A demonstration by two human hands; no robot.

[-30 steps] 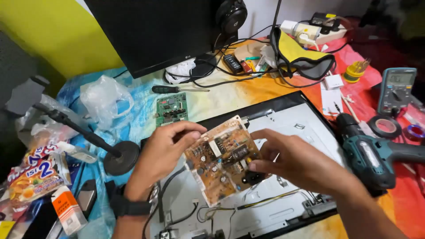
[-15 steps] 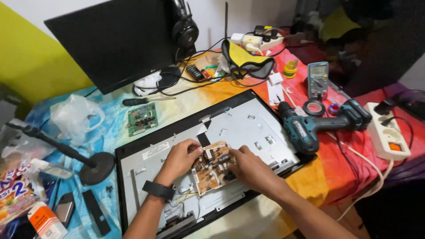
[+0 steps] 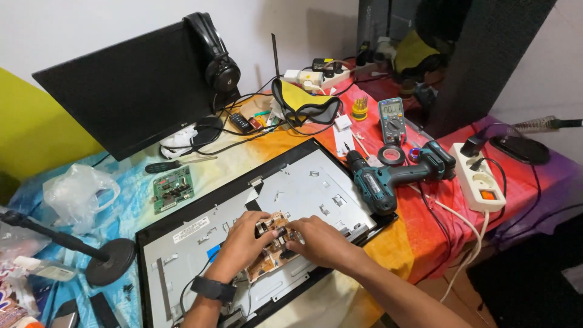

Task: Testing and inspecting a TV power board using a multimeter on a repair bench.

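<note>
View: head camera, looking down at the desk (image 3: 200, 167).
Left hand (image 3: 243, 238): rests on the left end of the brown circuit board (image 3: 271, 250); fingers (image 3: 265, 220) curled close over the board's upper edge, pinching it.
Right hand (image 3: 319, 238): lies over the right end of the same board; fingers (image 3: 290, 229) bent shut against a dark component on it.
Circuit board location: flat on the metal back plate of the opened monitor panel (image 3: 303, 188), in its lower middle area, between both hands.
Change: one second ago the board was lifted and tilted up toward the camera in both hands; now it lies down on the back plate. The camera has also drawn back, so more of the desk shows.
Meaning: judged from its position, the board is being seated against the panel, not inspected in the air.
Nearby tools: teal cordless drill (image 3: 382, 182) lies at the panel's right corner; multimeter (image 3: 392, 120) beyond it; small green circuit board (image 3: 173, 188) left of the panel.
Background: upright black monitor (image 3: 127, 91) with headphones (image 3: 215, 61) hung on its corner.
Right edge: white power strip (image 3: 480, 176) on the red cloth.
</note>
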